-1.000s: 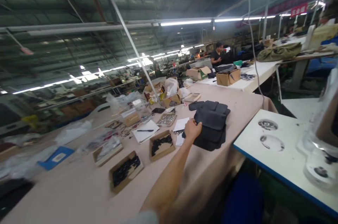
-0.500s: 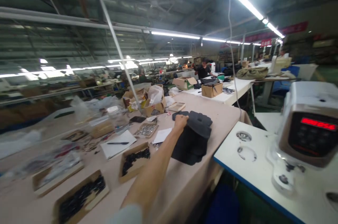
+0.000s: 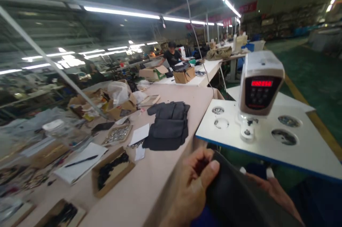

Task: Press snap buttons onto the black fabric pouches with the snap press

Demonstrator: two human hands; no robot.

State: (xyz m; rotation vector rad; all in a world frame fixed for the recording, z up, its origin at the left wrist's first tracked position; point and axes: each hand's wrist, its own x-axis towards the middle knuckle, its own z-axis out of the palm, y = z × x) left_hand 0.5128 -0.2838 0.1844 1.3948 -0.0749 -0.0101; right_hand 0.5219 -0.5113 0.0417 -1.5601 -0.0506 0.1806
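My left hand pinches the edge of a dark fabric piece between thumb and fingers, low in the view in front of me. Behind the cloth's far right side is my right hand, partly hidden, its fingers closed against the fabric; white coverings show at two fingertips. On the table to the left lies a stack of black fabric pieces, layered with flaps. Beyond my hands stands a white machine with a red lit display, mounted on a white blue-edged worktop.
Cardboard trays of small black parts and metal parts sit on the cloth-covered table. Near them lie paper with a pen and open boxes. Round recesses hold small parts. Another person works behind.
My left hand has come back from the stack and now holds a dark fabric piece close to me. My right hand has entered the view. The camera has turned right.
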